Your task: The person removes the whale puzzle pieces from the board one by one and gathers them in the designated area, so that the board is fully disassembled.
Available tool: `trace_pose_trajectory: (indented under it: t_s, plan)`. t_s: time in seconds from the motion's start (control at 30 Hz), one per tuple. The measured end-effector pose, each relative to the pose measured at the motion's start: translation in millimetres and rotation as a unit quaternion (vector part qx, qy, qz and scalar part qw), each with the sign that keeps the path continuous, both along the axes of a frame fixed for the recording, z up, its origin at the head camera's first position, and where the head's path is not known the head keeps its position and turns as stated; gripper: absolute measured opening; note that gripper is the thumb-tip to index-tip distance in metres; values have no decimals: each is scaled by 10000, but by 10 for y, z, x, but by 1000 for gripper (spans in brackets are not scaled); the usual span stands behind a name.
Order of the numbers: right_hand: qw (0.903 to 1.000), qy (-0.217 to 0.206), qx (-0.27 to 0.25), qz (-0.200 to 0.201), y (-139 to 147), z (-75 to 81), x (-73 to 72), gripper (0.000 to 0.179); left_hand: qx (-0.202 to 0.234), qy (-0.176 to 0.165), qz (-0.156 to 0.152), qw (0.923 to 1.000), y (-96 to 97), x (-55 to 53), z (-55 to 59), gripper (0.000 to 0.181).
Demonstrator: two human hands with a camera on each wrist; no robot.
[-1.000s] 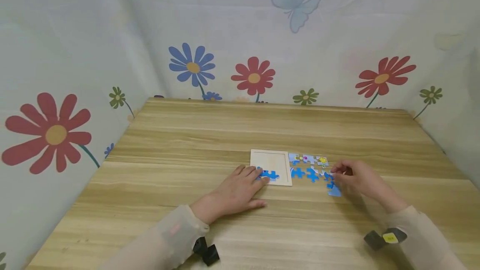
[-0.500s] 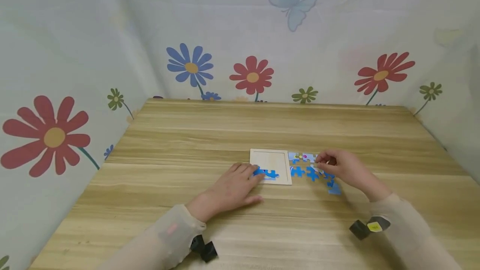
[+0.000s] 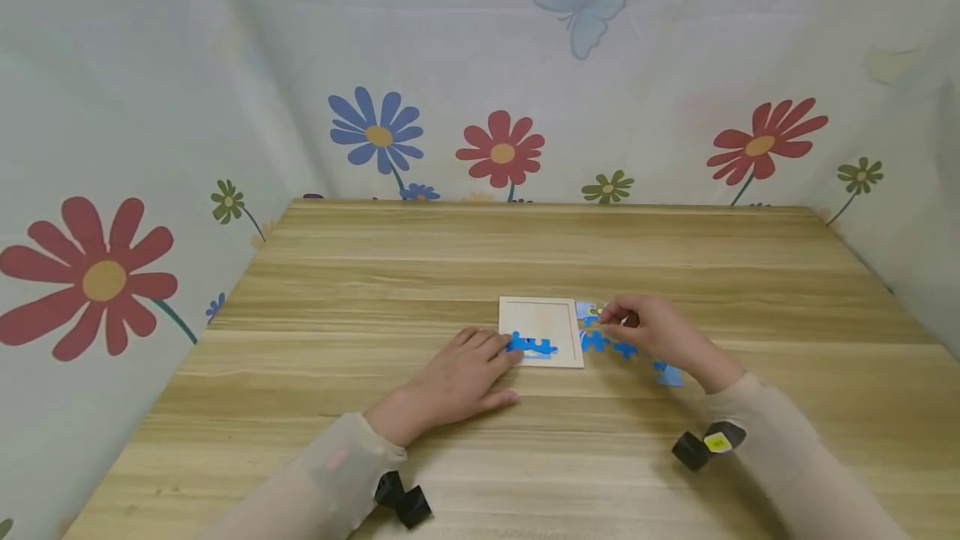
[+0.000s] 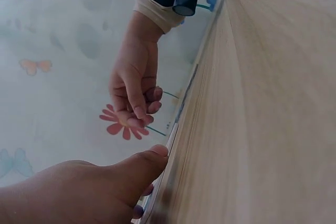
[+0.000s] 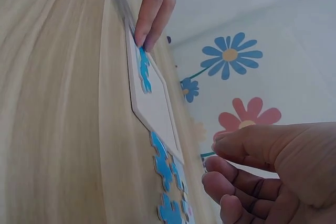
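Observation:
My left hand [image 3: 457, 377] rests with fingers extended on the left side of a square wooden puzzle frame [image 3: 536, 315]. Its fingertips touch blue jigsaw pieces [image 3: 538, 346] lying along the frame's near edge. Loosely curled, my right hand [image 3: 663, 336] hovers over loose jigsaw pieces [image 3: 596, 341] just right of the frame, hiding some of them. In the right wrist view a gap shows between thumb and fingers of the right hand [image 5: 262, 166], with nothing in it. A light-blue piece [image 3: 670, 376] lies below that hand.
The wooden table [image 3: 375, 273] extends on all sides of the frame. Behind it hangs a white cloth [image 3: 465, 40] printed with flowers and a butterfly. Each wrist carries a small black camera, one at the left wrist [image 3: 401, 500] and one at the right wrist [image 3: 701, 448].
My right hand has moved left across the loose pieces, from the rightmost ones toward the frame. My left hand has stayed on the frame. The view has shifted slightly.

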State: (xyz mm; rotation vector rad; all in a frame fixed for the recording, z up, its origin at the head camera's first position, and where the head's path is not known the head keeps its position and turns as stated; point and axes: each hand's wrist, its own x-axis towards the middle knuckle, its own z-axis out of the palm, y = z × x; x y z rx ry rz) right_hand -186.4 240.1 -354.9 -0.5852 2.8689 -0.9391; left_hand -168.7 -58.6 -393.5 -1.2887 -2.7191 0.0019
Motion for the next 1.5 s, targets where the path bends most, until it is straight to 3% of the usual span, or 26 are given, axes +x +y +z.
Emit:
trace_pose_trajectory:
  t_s: [0.4, 0.67, 0.87, 1.5]
  plan:
    - [9992, -35, -175, 371, -320, -153, -120, 9, 228, -39, -53, 9997, -13, -24, -47, 54]
    - [9986, -318, -38, 421, -487, -194, -133, 12, 318, -57, -65, 9995, -10, -24, -64, 54]
    - [9987, -215, 92, 449, -586, -224, -145, 13, 354, -54, -75, 9993, -16, -20, -57, 54]
    - [9986, -114, 211, 467, -675, -217, -123, 6, 444, -28, -117, 9989, -9, -2, -32, 53]
